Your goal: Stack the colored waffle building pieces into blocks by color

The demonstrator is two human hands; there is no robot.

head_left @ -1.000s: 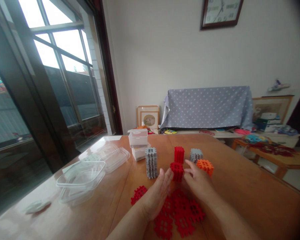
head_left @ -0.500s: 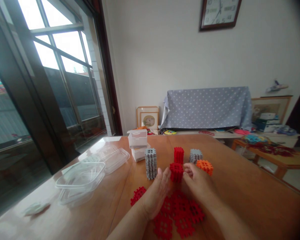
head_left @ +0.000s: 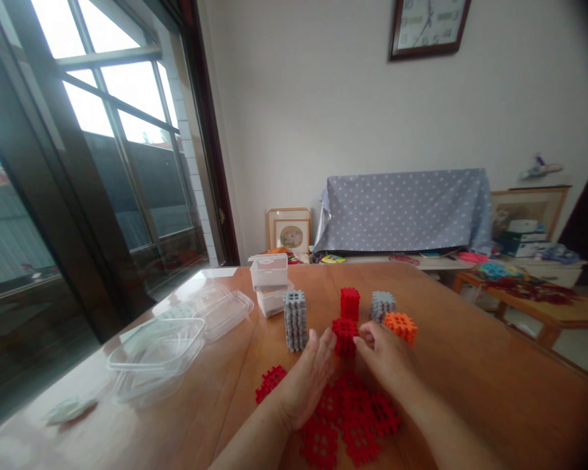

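Observation:
In the head view, a short stack of red lattice tiles [head_left: 345, 337] stands between my two hands. My left hand [head_left: 310, 375] lies along its left side, fingers stretched out flat. At the stack's right side is my right hand [head_left: 379, 349], with bent fingers and the thumb against the tiles' edge. Loose red tiles [head_left: 357, 418] lie scattered in front of the stack, some partly covered by my left hand. Another few red tiles [head_left: 270, 383] sit left of my left wrist. Just behind stands a second red stack [head_left: 349, 303].
A tall grey stack [head_left: 294, 321] stands left of my hands; a shorter grey stack [head_left: 383, 305] and an orange stack [head_left: 400, 328] stand right. White boxes [head_left: 270, 274] are behind. Clear plastic containers [head_left: 157, 352] and a small pale packet [head_left: 69, 411] lie on the wooden table's left.
My right thumb has shifted slightly left and down along the red stack's side. My left hand stays almost still; the camera view has moved a little.

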